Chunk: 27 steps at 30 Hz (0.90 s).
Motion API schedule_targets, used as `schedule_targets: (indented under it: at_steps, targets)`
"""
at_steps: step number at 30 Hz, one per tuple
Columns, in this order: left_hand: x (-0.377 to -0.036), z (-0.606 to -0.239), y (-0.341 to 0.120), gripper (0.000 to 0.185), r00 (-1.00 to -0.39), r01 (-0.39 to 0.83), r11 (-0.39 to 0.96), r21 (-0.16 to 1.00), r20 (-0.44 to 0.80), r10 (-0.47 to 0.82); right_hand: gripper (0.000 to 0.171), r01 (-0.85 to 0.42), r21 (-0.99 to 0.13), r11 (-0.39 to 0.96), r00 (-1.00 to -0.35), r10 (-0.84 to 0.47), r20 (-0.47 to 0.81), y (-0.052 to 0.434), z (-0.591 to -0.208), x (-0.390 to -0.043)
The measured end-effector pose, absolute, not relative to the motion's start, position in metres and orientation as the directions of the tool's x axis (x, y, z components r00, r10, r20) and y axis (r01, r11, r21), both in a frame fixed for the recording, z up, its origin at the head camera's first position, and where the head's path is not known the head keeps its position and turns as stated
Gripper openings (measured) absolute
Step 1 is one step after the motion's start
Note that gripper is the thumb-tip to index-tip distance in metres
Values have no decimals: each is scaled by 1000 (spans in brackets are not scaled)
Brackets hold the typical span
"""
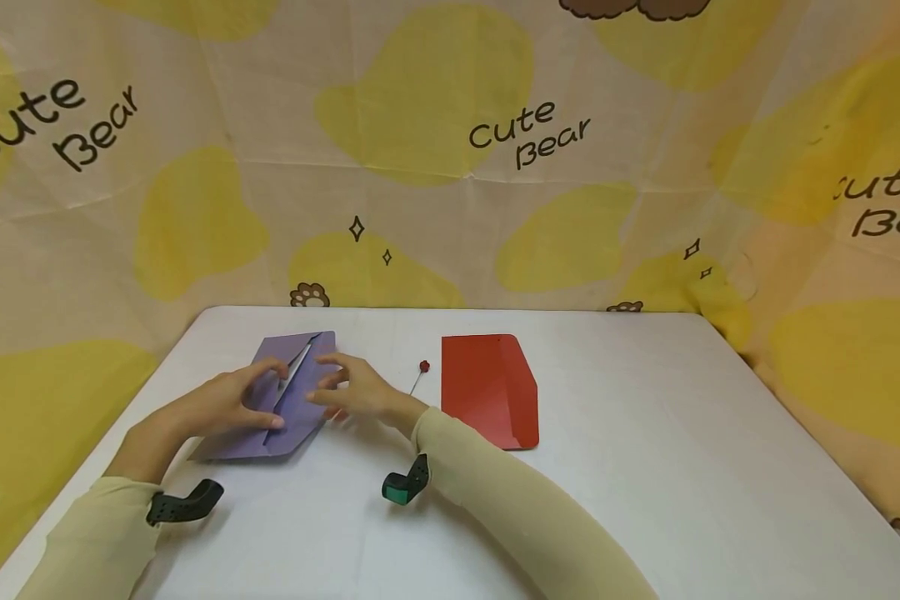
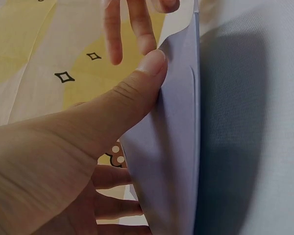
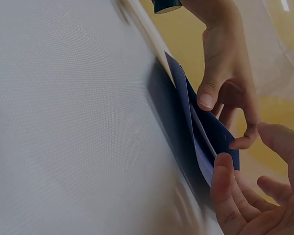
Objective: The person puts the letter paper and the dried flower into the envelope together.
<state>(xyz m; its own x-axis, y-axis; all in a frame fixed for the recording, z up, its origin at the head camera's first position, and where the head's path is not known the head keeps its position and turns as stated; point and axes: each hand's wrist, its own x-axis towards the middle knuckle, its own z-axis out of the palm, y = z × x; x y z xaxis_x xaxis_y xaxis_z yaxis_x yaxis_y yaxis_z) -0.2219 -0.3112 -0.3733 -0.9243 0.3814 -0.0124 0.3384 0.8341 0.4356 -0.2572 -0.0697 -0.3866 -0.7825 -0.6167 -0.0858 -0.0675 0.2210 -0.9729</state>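
Note:
A purple envelope (image 1: 300, 421) lies on the left side of the table, its slit gaping, with something whitish (image 1: 294, 368) showing inside. Across it, my left hand (image 1: 228, 400) holds the envelope, thumb at the near end of the slit and bent fingers by the far edge. My right hand (image 1: 360, 390) is at the envelope's right side, fingers spread and loosely bent. In the right wrist view, one right fingertip (image 3: 223, 161) is right at the edge of the opening. The left wrist view shows the left thumb (image 2: 147, 68) along the paper's edge.
A red envelope (image 1: 476, 383) lies right of the right hand, partly covered by the forearm. Between them is a thin stick with a small red head (image 1: 424, 366). The white table (image 1: 645, 433) meets a printed yellow cloth (image 1: 420, 100) behind.

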Motion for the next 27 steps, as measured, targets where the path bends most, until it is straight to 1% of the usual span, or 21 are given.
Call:
schedule_targets:
  at_steps: [14, 20, 27]
  targets:
    - [-221, -374, -312, 71, -925, 336, 834, 437, -10, 379, 63, -110, -969, 222, -765, -641, -60, -54, -388, -249]
    - [-223, -374, -311, 70, -925, 338, 834, 435, -12, 381, 57, -118, -969, 219, -762, -645, -53, -48, -394, -249]
    - [-224, -375, -312, 70, -924, 339, 833, 437, -10, 381, 49, -139, -957, 254, -759, -648, -62, -40, -398, -248]
